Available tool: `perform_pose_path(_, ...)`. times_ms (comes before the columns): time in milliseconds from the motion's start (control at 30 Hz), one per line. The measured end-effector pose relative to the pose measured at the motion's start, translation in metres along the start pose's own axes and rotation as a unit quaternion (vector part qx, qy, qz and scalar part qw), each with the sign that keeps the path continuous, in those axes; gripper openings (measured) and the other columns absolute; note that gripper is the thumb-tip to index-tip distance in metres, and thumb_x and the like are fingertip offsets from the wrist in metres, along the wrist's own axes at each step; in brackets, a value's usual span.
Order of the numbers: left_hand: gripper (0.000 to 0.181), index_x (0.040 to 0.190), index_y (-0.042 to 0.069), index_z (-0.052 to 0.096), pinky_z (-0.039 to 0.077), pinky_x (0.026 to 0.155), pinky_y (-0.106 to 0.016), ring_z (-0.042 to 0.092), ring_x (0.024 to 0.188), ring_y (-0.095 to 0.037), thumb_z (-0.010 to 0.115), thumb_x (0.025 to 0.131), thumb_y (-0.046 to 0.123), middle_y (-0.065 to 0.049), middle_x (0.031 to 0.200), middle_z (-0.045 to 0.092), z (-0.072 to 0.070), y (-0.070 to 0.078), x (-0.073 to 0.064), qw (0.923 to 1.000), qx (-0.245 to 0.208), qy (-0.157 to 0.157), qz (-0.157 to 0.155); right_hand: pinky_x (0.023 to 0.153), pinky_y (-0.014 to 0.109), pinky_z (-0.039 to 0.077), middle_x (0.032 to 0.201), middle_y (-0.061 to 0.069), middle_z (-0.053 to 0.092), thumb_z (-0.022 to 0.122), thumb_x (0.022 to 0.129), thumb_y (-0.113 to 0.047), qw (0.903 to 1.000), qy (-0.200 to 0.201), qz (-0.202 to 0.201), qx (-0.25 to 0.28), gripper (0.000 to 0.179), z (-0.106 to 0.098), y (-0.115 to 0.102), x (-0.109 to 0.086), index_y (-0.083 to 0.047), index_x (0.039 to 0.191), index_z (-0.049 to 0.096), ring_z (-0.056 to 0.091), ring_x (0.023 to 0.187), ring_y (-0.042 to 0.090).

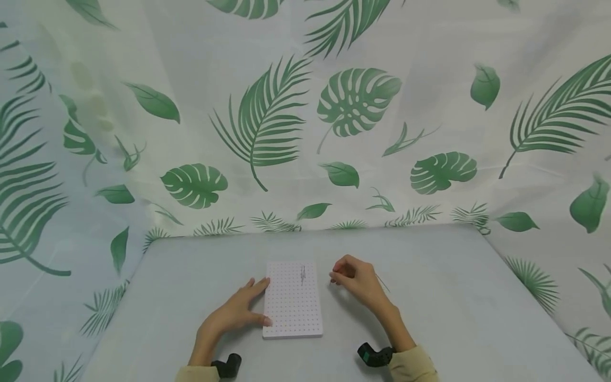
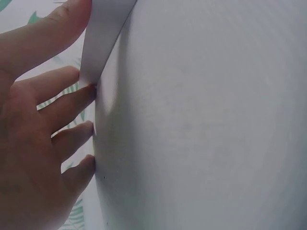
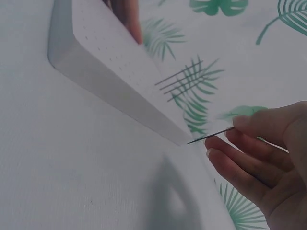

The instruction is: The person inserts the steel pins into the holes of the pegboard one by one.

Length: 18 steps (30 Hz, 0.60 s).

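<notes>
A white board (image 1: 292, 307) with rows of small holes lies on the table. Several thin dark needles (image 1: 303, 274) stand upright in its far right part; three needles (image 3: 178, 80) show in the right wrist view. My left hand (image 1: 236, 310) rests at the board's left side, fingers spread and fairly straight, with fingertips at its edge and the thumb by the near left corner. To the right of the board, my right hand (image 1: 358, 281) pinches another thin dark needle (image 3: 211, 135) between thumb and index finger. Its pointed end extends past the fingertips toward the board.
One more thin dark needle (image 1: 383, 284) shows on the table (image 1: 453, 307) just right of my right hand. A leaf-patterned curtain (image 1: 286, 143) hangs behind the table and along both sides. Black wrist cameras (image 1: 374, 355) are strapped at both cuffs.
</notes>
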<state>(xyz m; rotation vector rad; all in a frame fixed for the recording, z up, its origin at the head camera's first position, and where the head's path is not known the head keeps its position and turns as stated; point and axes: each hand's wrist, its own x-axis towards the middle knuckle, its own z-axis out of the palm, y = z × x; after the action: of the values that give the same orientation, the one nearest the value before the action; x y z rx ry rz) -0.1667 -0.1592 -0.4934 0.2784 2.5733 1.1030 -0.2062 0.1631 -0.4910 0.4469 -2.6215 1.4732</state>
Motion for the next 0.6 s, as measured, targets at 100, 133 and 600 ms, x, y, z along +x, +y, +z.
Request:
perform_pose_path(100, 0.102, 0.158, 0.010, 0.042, 0.018, 0.120, -0.072, 0.020, 0.153, -0.052, 0.091, 0.071, 0.031, -0.022, 0.165, 0.033, 0.001, -0.001, 0.000, 1.0000, -0.005, -0.003, 0.003, 0.063, 0.022, 0.058, 0.082, 0.002, 0.076, 0.079, 0.087, -0.003, 0.9999, 0.003, -0.010, 0.007, 0.014, 0.005, -0.001, 0.002, -0.009, 0.091, 0.068, 0.072, 0.069, 0.010)
perform_pose_path(133, 0.102, 0.157, 0.010, 0.042, 0.018, 0.120, -0.073, 0.019, 0.153, -0.053, 0.091, 0.071, 0.031, -0.022, 0.165, 0.033, 0.001, -0.002, 0.000, 1.0000, -0.006, -0.004, 0.004, 0.063, 0.023, 0.058, 0.082, 0.002, 0.076, 0.080, 0.087, -0.003, 0.9999, 0.004, -0.014, 0.008, 0.014, 0.007, -0.002, 0.003, -0.009, 0.091, 0.068, 0.072, 0.069, 0.010)
perform_pose_path(600, 0.102, 0.157, 0.009, 0.042, 0.018, 0.119, -0.074, 0.019, 0.152, -0.057, 0.091, 0.071, 0.031, -0.025, 0.164, 0.033, 0.000, -0.002, -0.002, 0.9999, -0.007, 0.000, 0.013, 0.066, 0.020, 0.057, 0.085, 0.000, 0.075, 0.078, 0.087, -0.001, 0.9994, -0.013, -0.031, -0.012, 0.015, 0.026, -0.015, 0.016, -0.011, 0.092, 0.068, 0.073, 0.075, 0.009)
